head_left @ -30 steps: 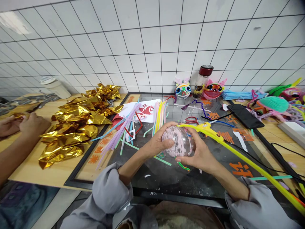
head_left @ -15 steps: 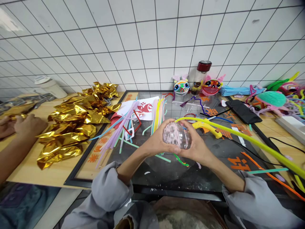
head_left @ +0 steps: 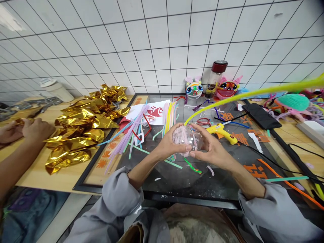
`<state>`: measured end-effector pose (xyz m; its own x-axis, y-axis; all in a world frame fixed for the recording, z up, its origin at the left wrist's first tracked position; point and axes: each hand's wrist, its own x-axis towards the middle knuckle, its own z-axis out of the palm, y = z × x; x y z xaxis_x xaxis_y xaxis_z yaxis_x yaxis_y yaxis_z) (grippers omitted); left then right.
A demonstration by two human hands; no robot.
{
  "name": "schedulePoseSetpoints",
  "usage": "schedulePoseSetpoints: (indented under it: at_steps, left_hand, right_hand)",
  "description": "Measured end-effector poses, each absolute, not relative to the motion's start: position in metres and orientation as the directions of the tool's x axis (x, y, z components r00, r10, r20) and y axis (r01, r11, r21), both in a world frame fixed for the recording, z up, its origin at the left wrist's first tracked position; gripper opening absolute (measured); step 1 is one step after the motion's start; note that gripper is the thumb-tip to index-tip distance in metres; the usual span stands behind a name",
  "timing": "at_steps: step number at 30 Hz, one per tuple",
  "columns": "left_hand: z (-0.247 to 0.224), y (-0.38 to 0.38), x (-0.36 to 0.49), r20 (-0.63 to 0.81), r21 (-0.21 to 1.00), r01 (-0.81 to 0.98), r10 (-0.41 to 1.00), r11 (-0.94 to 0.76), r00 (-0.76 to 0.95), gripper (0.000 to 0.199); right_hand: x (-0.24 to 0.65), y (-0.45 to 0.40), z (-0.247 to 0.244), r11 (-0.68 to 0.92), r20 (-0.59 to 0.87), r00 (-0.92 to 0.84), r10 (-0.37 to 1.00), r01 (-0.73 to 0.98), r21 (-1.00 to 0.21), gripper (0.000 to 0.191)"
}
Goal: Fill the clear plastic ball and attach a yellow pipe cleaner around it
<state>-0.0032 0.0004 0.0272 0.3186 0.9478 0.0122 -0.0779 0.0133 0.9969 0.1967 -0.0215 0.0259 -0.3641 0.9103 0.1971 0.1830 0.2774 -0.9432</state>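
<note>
A clear round ball (head_left: pixel 187 139) with pink streaks is held above the dark board. My left hand (head_left: pixel 170 143) wraps its left side, thumb across the front. Around the right side curl the fingers of my right hand (head_left: pixel 209 145). A long yellow fuzzy stem (head_left: pixel 243 97) runs from the top of the ball out to the upper right. Just right of my right hand lies a yellow glue gun (head_left: pixel 224 132). Below the ball are a short green stem (head_left: pixel 192 166) and a pale scrap (head_left: pixel 210 170).
Gold foil pieces (head_left: pixel 76 135) lie at left, beside another person's hands (head_left: pixel 35 130). Coloured stems (head_left: pixel 135 130) cover printed paper (head_left: pixel 154 113). Two decorated balls (head_left: pixel 194 89) and a bottle (head_left: pixel 216 77) stand at the wall. A phone (head_left: pixel 262 115) lies right.
The yellow stem has swung upward, its far part now higher at the right. The ball has turned slightly between my hands. The whole view has shifted a little.
</note>
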Motion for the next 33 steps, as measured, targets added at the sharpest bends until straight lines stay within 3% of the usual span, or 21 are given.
schedulePoseSetpoints:
  at_steps: [5,17,27,33]
  left_hand:
    - [0.0249,0.001,-0.0013,-0.015,0.984,-0.164,0.942,0.074,0.336,0.098]
    - [0.0234,0.001,-0.0015,0.032,0.997,-0.078,0.937,-0.005,0.348,0.101]
    - [0.02,-0.004,0.0017,0.175,0.984,-0.099,0.924,-0.15,0.339,0.096]
    - [0.0177,-0.0072,0.003,0.31,0.949,-0.041,0.898,-0.314,0.313,0.091]
  right_hand:
    - [0.1991,-0.0181,0.024,0.289,0.208,-0.349,0.914,0.197,-0.937,0.094]
    - [0.1975,-0.0213,0.0197,0.315,0.239,-0.372,0.897,0.16,-0.936,0.092]
    - [0.2037,-0.0244,0.0195,0.357,0.248,-0.406,0.88,0.219,-0.908,0.093]
    - [0.2045,-0.0256,0.017,0.421,0.304,-0.415,0.857,0.228,-0.878,0.104]
